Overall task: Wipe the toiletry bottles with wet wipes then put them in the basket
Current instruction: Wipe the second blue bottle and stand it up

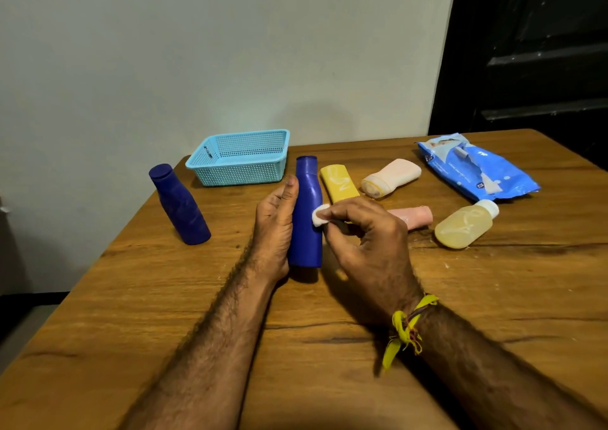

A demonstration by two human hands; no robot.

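Fingers (342, 214) against blue bottle (307, 212)

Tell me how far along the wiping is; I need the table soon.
Done: nothing visibly; the basket holds no bottles. In hand: the left hand steadies the blue bottle while the right hand presses a wet wipe against it. Left: the second blue bottle, yellow bottle, two pink bottles and clear bottle, all still on the table.
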